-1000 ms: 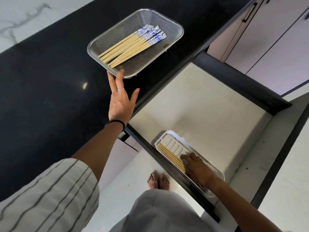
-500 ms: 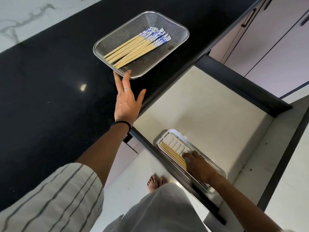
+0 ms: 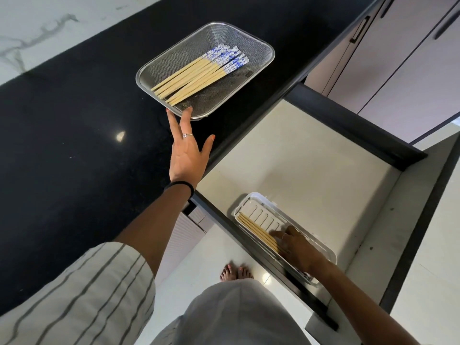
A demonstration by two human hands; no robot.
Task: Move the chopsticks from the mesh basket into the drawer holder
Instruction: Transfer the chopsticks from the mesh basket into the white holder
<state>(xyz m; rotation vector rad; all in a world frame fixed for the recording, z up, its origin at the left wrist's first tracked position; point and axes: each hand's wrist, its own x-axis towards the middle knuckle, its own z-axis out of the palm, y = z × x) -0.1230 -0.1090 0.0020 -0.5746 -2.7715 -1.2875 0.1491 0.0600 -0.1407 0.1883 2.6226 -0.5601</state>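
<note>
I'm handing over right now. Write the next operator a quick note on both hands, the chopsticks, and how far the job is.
Left hand: open, empty, fingertips at the near rim of the mesh basket on the black counter.
Right hand: down in the white holder in the open drawer, resting on the few chopsticks in the holder.
Done: those few moved.
Left: the bundle in the basket goes to the holder.
</note>
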